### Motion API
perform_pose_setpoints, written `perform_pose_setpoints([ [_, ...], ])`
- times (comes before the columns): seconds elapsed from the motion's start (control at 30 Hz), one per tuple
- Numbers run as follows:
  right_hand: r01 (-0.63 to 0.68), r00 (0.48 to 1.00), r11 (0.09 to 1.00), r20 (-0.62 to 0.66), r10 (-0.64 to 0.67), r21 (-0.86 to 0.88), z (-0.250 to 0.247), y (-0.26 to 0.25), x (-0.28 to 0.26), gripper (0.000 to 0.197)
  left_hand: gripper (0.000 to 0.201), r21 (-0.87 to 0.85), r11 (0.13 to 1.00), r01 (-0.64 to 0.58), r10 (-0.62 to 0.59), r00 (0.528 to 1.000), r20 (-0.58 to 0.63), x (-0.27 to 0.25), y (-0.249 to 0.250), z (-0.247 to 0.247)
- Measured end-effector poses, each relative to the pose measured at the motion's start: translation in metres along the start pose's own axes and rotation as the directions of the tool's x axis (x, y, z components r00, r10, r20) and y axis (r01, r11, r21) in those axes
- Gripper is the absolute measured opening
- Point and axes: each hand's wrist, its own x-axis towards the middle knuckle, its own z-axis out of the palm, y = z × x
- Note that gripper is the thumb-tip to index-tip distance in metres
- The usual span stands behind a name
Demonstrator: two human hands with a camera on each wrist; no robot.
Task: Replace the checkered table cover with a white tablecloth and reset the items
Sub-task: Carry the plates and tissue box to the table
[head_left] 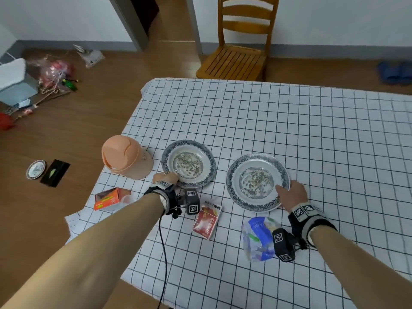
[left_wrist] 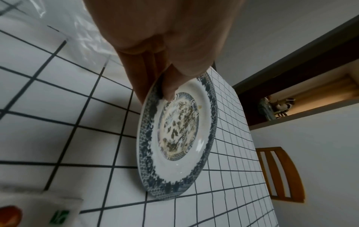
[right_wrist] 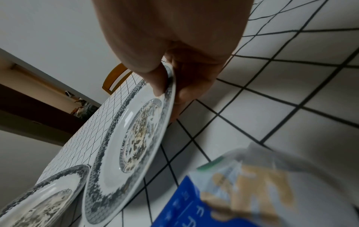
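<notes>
A white cover with a black grid [head_left: 289, 121] lies over the table. Two blue-rimmed patterned plates stand on it. My left hand [head_left: 166, 178] pinches the near rim of the left plate [head_left: 189, 163], thumb on top and fingers beneath, as the left wrist view shows on that plate [left_wrist: 174, 138]. My right hand [head_left: 289, 192] pinches the near right rim of the right plate [head_left: 256, 181]; in the right wrist view this plate [right_wrist: 126, 145] tilts up off the cloth, with the other plate [right_wrist: 42, 199] beside it.
A peach lidded bin [head_left: 126, 158], an orange box [head_left: 107, 198], a red packet [head_left: 207, 220] and a blue-white bag [head_left: 258, 237] lie on the near part of the cover. A wooden chair [head_left: 240, 45] stands behind the table. Clutter and a small plate [head_left: 35, 169] are on the floor at left.
</notes>
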Motion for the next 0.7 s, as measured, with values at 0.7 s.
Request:
perform_pose_setpoints([
  [0.7, 0.142, 0.977, 0.955, -0.191, -0.093, 0.261, 0.008, -0.114, -0.158, 0.01, 0.009, -0.344, 0.939, -0.023, 0.145, 0.932, 0.332, -0.072, 0.043, -0.151],
])
